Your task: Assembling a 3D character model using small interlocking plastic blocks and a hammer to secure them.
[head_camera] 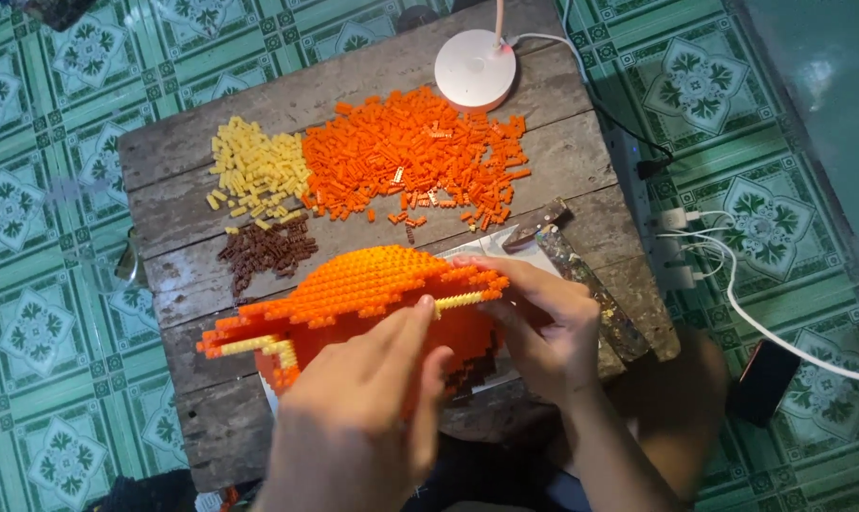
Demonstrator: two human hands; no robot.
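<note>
A large orange model [363,284] built of tiny bricks, with thin yellow stripes, stands on the near part of a low wooden table [581,161]. My left hand [373,379] lies over its near side, fingers pressed on the top edge by a yellow stripe. My right hand [543,322] grips the model's right end, fingers curled over the orange rim. Beyond the model lie loose brick piles: orange [420,152], pale yellow [257,173] and dark brown [266,251].
A white round lamp base [475,71] stands at the table's far edge. A knife [581,270] lies on paper at the right. A power strip with white plugs and cables [681,251] and a dark phone [764,381] lie on the green tiled floor.
</note>
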